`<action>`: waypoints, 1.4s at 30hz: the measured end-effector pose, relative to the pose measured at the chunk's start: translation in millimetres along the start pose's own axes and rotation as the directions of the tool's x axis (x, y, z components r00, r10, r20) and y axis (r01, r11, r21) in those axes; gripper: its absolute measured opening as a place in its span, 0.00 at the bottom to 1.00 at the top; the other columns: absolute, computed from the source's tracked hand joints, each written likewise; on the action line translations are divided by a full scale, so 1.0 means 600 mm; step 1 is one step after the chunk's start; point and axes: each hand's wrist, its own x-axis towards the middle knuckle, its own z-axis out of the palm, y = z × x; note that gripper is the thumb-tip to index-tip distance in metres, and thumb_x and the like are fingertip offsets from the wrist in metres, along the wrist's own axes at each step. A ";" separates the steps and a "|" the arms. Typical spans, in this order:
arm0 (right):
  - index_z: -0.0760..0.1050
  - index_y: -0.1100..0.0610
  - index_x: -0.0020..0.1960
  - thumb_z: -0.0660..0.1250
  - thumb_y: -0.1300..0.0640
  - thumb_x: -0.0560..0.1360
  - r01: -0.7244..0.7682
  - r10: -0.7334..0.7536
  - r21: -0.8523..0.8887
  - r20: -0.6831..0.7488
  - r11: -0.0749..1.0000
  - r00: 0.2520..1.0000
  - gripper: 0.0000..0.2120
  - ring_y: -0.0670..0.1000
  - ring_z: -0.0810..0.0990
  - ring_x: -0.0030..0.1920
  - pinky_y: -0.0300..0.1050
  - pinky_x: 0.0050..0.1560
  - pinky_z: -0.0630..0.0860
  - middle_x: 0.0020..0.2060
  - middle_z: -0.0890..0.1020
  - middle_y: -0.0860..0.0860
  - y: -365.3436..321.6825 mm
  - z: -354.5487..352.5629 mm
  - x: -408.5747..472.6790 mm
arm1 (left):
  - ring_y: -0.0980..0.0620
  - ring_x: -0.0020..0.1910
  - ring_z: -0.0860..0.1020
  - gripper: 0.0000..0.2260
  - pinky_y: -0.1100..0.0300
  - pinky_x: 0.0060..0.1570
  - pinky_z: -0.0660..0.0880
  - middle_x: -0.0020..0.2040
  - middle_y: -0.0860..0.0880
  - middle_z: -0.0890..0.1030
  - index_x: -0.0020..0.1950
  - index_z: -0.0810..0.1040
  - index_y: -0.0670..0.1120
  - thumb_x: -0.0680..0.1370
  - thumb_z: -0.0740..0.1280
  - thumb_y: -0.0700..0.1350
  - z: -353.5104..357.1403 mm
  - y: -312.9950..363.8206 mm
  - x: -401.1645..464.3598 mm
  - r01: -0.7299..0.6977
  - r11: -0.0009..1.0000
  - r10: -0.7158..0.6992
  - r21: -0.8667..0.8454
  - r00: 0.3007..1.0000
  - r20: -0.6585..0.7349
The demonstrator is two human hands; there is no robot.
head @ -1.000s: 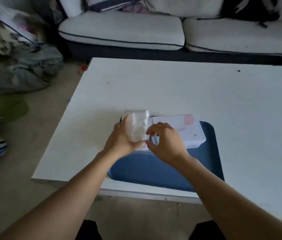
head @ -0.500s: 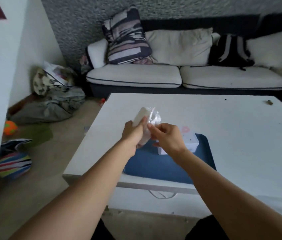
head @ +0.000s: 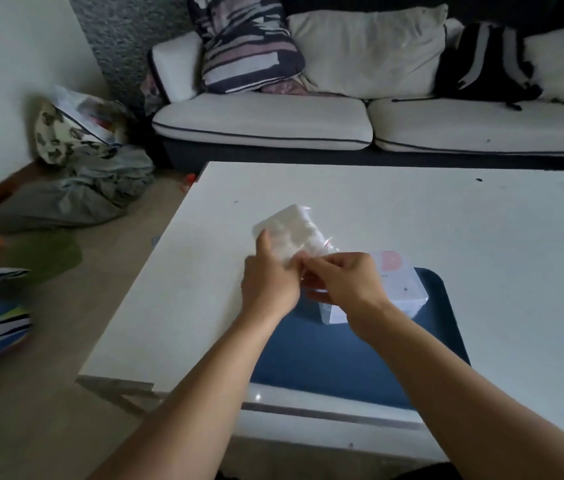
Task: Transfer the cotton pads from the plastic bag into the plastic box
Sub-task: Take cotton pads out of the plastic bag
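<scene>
Plastic bag [head: 291, 233] tilts up-left, gripped by left hand [head: 268, 285] and right hand [head: 343, 282].

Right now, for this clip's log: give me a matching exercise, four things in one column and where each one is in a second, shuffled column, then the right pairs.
Things:
1. bag
2. box
3. mat
4. backpack

Places:
A. on the sofa
B. flat on the table, at its near edge
C. held up in both hands, left hand and right hand
D. on the mat, partly hidden behind the right hand

Pairs: 1-C, 2-D, 3-B, 4-A
</scene>
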 end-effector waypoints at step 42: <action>0.77 0.74 0.41 0.68 0.64 0.72 0.083 -0.089 -0.159 -0.032 0.984 0.996 0.11 0.52 0.77 0.32 0.45 0.37 0.78 0.29 0.80 0.56 0.015 0.006 0.018 | 0.45 0.46 0.77 0.07 0.56 0.43 0.67 0.50 0.48 0.79 0.48 0.72 0.46 0.84 0.59 0.45 -0.051 -0.033 0.021 -0.369 0.877 0.453 0.306 0.849 -0.273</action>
